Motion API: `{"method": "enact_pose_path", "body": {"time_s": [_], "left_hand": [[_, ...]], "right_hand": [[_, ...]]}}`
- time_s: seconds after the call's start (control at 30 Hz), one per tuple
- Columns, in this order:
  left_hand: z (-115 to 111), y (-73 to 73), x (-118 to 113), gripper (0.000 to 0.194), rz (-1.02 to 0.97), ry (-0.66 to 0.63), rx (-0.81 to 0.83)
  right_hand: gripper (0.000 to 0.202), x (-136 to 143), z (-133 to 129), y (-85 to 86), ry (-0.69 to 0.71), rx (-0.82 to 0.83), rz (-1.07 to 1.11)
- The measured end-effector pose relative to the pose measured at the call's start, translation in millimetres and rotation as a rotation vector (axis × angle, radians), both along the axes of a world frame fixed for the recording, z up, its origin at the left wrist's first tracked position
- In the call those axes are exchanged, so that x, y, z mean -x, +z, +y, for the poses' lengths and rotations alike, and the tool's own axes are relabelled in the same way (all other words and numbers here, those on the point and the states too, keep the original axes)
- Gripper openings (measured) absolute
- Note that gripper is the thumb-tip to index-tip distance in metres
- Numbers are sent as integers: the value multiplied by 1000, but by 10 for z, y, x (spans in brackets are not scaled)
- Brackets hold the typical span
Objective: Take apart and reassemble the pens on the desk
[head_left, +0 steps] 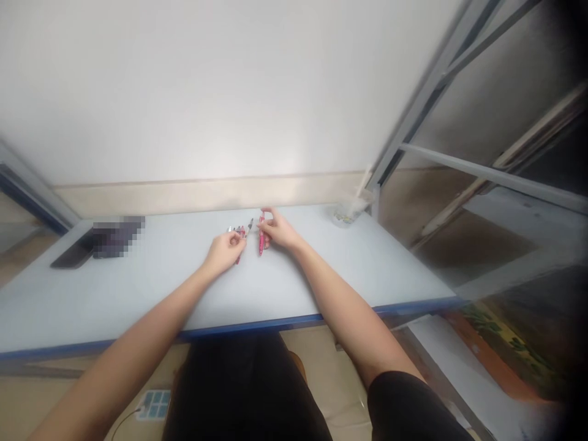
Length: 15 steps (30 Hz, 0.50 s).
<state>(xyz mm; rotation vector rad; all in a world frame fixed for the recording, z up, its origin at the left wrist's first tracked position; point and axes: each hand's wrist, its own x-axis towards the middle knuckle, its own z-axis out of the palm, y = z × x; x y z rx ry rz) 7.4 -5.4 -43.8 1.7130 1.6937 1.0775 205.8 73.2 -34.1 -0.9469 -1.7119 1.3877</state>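
Near the middle of the pale table, my left hand [225, 250] is closed round several pens [239, 231], whose tips stick out above and below the fingers. One pen [250, 226], silver and dark, leans out to the right of that bunch. Just to the right, my right hand [277, 229] pinches a pink-red pen [261, 240] that stands roughly upright in view. A small gap lies between the two hands. The palm sides and some fingertips are hidden.
The pale table [151, 300] has a blue front edge. A dark phone-like object [73, 250] lies at the left beside a blurred-out dark item [114, 239]. At the back right stands a clear cup [344, 215] with a pale stick. Metal frames rise at both sides.
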Motion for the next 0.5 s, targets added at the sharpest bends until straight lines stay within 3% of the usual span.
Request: {"method": "enact_pose_path", "body": {"time_s": [0.3,0.5], "left_hand": [[115,21,95,27,-483,45,20],[127,101,168,28,-533,62,57]], "right_hand": [[32,27,-25,3,-8,-25,-34],[35,20,-84,56,15,-24,-50]]}}
